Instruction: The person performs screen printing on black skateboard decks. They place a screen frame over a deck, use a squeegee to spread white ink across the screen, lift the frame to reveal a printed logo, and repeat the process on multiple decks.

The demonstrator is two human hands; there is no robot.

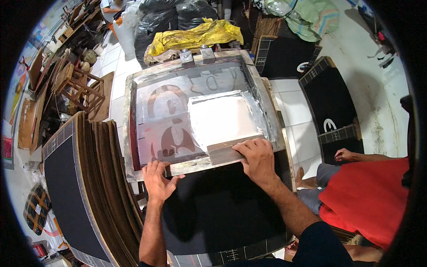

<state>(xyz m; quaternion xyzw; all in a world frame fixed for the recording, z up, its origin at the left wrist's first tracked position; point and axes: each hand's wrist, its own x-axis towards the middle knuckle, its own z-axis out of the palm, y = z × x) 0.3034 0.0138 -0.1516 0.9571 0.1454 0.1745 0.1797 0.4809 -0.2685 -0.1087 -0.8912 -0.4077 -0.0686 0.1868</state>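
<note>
Gripping the squeegee point(221, 153) by its top edge, your right hand point(259, 161) holds it tilted at the near end of the white patch point(224, 116), inside the frame point(194, 168). Your left hand point(158, 179) rests on the frame's near side, thumb spread from the fingers, probably to steady it. Two clamps point(207, 54) at the far side seemingly anchor it above the black board point(213, 213).
</note>
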